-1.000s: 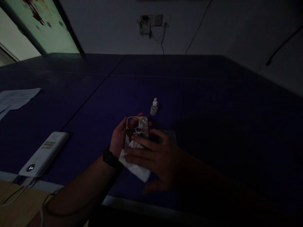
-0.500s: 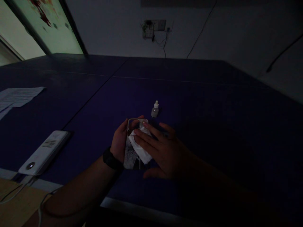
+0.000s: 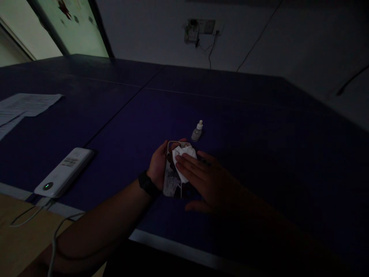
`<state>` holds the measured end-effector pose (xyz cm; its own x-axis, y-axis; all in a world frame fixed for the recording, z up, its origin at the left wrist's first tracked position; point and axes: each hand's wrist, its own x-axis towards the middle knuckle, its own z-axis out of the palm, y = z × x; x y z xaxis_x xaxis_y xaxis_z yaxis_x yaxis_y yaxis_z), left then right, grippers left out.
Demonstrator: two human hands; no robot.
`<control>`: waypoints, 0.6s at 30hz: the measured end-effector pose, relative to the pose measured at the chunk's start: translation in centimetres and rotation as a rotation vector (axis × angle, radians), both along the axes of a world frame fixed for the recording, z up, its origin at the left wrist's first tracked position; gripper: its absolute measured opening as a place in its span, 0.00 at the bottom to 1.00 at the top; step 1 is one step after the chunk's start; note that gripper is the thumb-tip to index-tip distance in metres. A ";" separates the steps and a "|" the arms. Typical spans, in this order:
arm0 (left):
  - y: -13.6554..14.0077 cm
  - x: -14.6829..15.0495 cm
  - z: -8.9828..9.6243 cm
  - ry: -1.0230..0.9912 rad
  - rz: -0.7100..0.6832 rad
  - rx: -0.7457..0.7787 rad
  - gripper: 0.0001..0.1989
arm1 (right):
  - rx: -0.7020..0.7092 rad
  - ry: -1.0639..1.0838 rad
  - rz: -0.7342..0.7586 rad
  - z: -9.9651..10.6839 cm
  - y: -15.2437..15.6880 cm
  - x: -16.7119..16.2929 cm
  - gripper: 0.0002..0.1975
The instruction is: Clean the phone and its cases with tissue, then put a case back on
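Observation:
My left hand point(image 3: 157, 164) is wrapped around the left side of a phone point(image 3: 172, 184) with a patterned back, held above the blue table. A black watch is on that wrist. A folded white tissue point(image 3: 184, 152) covers the upper part of the phone's back. The fingers of my right hand point(image 3: 198, 179), close together, hold the tissue pressed against the phone, with the thumb apart below. Just beyond the phone a small dropper bottle point(image 3: 196, 132) with a white top stands on the table. The phone's right edge is partly hidden by my right hand.
On the left lies a white power bank point(image 3: 65, 171) with a lit indicator and cables at its near end. Printed papers point(image 3: 31, 104) are farther left. A cable point(image 3: 54, 246) runs by my left forearm. Wall sockets point(image 3: 203, 27) are behind the blue table point(image 3: 138, 115).
The tissue and my right fingers have shifted toward the upper end of the phone, leaving more of its lower back bare. The whole view has shifted a little.

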<state>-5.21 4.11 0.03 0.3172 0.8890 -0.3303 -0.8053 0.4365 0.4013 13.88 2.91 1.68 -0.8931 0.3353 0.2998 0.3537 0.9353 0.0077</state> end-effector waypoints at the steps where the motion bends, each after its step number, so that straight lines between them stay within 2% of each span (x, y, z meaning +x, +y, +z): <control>1: 0.0 0.1 -0.1 0.013 0.010 -0.004 0.26 | -0.014 -0.017 -0.008 0.0 -0.1 0.1 0.46; 6: 0.3 0.9 0.1 0.163 0.029 -0.027 0.26 | -0.037 -0.091 -0.003 -0.6 -0.9 0.7 0.42; 10: 0.7 1.2 0.6 0.271 -0.021 -0.036 0.24 | -0.007 0.003 -0.036 -1.5 -1.2 0.6 0.32; 13: 0.9 0.7 0.2 0.354 -0.053 -0.053 0.23 | 0.001 0.075 -0.032 -2.3 -1.3 0.3 0.30; 16: 1.0 -0.6 -0.9 0.587 -0.090 0.060 0.22 | 0.001 0.109 -0.006 -3.1 -1.6 0.0 0.30; 18: 1.2 -1.6 -1.6 0.929 -0.101 0.274 0.24 | 0.011 0.117 0.004 -3.5 -1.8 -0.1 0.30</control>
<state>-6.76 5.30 -1.57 0.1135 0.9553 -0.2730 -0.0807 0.2827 0.9558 13.78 1.13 -1.86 -0.8531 0.3277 0.4061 0.3488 0.9369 -0.0232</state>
